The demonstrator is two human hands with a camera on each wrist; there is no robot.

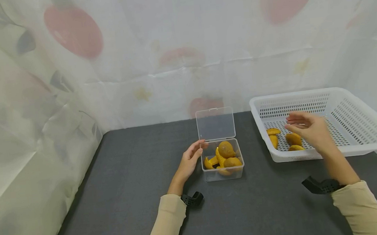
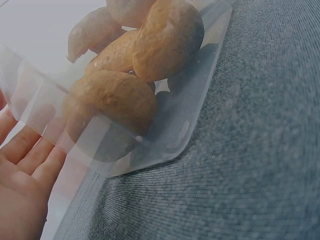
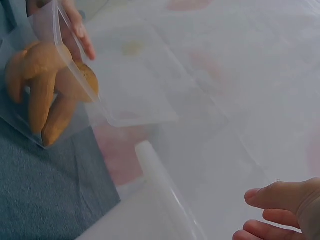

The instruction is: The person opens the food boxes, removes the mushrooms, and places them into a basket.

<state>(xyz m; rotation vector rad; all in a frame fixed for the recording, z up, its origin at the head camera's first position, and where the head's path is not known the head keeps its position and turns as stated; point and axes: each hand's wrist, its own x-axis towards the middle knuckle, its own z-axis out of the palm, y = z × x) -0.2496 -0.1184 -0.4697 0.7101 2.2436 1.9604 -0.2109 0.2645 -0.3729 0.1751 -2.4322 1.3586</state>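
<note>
A clear plastic box stands on the dark table with its hinged lid raised. Several yellow-brown mushrooms lie inside, heaped together. My left hand is at the box's left side, its fingers reaching the rim near the hinge. In the left wrist view, fairly straight fingers lie against the clear wall. My right hand hovers over the white basket, fingers slightly bent, with nothing seen between them. Beneath it lie several more mushrooms at the basket's left end.
The basket has perforated walls and stands at the table's right, apart from the box. A printed cloth hangs behind the dark table, and another cloth hangs along the left edge.
</note>
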